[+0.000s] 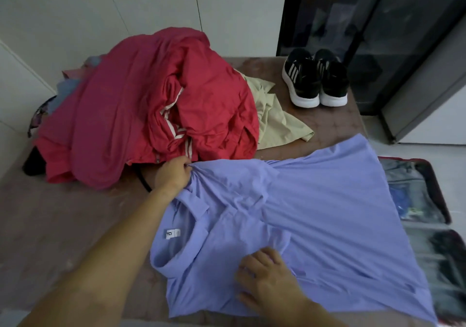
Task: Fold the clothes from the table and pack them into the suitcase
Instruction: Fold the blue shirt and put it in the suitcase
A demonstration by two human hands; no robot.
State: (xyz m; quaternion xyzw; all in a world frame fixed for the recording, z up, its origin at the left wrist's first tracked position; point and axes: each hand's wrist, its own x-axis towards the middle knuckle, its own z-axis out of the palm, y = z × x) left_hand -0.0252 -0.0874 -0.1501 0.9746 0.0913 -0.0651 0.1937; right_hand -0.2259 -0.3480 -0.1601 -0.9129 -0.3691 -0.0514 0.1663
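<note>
Sneakers (pixel 315 79), red jacket (pixel 141 104) beyond shirt (pixel 327 213); left hand (pixel 174 175) pinches it, right hand (pixel 264 278) flat atop.

Matt lilac cloth shirt (pixel 315 213) and red jacket (pixel 151 104) lie on a dull brown table (pixel 63 213).

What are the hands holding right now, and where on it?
Left hand pinches the purple shirt at a bunched far edge near the shoulder. Right hand lies on its near side; grip unclear.
</note>
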